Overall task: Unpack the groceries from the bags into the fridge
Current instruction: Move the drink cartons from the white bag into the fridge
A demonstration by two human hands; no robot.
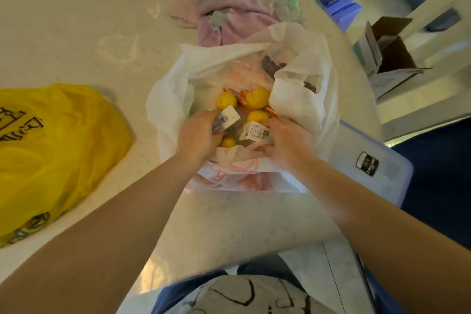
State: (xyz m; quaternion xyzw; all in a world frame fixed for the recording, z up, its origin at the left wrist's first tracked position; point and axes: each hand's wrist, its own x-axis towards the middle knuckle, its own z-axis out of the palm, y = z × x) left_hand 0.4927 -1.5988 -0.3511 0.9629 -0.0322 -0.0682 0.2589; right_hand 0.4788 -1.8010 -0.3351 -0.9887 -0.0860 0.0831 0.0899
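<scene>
An open white plastic bag (pixel 300 99) sits on the pale counter in the middle of the view. Inside lie several yellow lemons (pixel 258 97), an orange packet (pixel 242 99) and two small white cartons. My left hand (pixel 197 135) is inside the bag, its fingers closed around the left white carton (pixel 228 117). Reaching in from the right, my right hand (pixel 285 139) grips the second white carton (pixel 254 131). A dark purple item (pixel 271 65) shows at the bag's far side. The fridge is out of view.
A yellow plastic bag (pixel 51 145) lies on the counter (pixel 89 41) at the left. Pink and green cloths (pixel 237 10) are piled behind the white bag. A clear lidded container (pixel 369 163) sits at the counter's right edge. On the floor at the right stand an open cardboard box (pixel 392 56) and a blue stool (pixel 339 7).
</scene>
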